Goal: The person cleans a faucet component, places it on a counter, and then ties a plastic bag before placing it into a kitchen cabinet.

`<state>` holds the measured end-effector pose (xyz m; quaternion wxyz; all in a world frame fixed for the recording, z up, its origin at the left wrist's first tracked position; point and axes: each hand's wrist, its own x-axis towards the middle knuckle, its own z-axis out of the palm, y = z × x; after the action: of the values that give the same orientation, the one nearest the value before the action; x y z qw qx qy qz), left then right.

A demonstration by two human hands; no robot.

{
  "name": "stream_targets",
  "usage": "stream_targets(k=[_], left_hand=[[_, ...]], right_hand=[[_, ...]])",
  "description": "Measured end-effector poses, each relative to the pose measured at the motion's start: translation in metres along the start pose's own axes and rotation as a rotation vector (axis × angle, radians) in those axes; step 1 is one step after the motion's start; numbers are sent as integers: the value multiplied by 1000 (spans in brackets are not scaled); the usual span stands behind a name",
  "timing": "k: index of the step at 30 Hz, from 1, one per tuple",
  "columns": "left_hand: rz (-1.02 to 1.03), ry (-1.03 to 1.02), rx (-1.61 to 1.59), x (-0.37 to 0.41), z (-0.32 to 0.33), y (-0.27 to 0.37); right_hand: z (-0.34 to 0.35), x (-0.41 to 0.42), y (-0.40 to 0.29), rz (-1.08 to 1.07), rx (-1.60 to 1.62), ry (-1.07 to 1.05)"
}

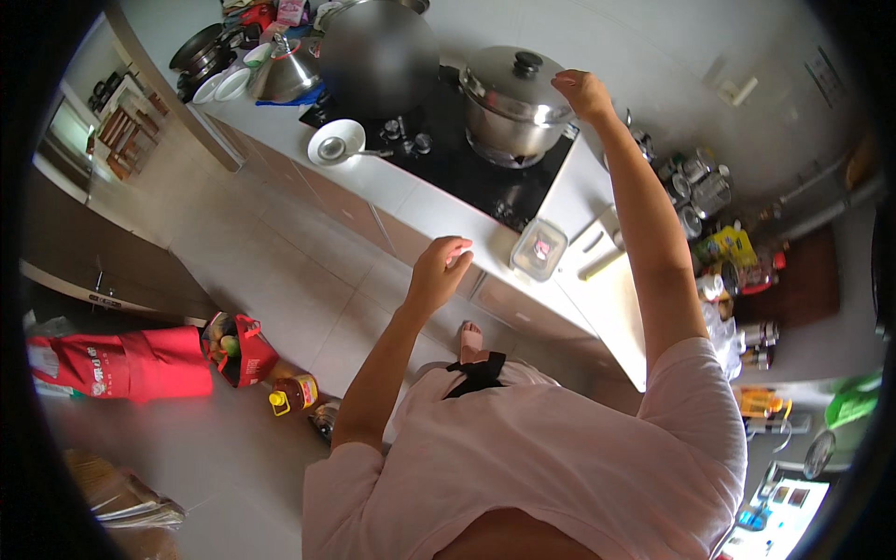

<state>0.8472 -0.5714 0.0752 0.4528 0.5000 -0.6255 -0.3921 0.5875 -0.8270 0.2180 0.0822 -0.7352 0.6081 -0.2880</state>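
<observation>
A lidded steel pot (514, 105) stands on the right burner of the black glass gas hob (455, 171). My right hand (584, 94) is raised at the right edge of its lid, fingers bent together; whether they touch the lid or hold anything cannot be told. My left hand (442, 269) hangs in front of the counter edge, fingers curled and thumb apart, holding nothing. A glass container with a lid (539, 248) sits on the counter between my arms. Left of the hob knobs, a white bowl (337, 133) has a metal ladle (350, 150) resting in it.
A blurred round shape (378, 59) covers the left burner. A domed steel lid (287, 70) and bowls stand left of it. A cutting board (616, 280), jars (700, 185) and bottles line the right side. Red bags (161, 360) and an oil bottle (294, 393) stand on the floor.
</observation>
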Motion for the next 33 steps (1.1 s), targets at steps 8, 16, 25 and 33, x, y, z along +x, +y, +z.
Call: stream_targets(k=[8,16,25,33], left_hand=[[-147,46,52,24,-9,-17],[-195,32,0,41,-15,-28],[-217,17,28,45,-35,-34],[-215,6,19,44,-40,-42]], right_hand=[[19,104,-33,189,-343,-236],[42,128,-17,188,-423,-368],[27,142,-6,185,-212,-254],[-3,158,-8,293,104,-250]])
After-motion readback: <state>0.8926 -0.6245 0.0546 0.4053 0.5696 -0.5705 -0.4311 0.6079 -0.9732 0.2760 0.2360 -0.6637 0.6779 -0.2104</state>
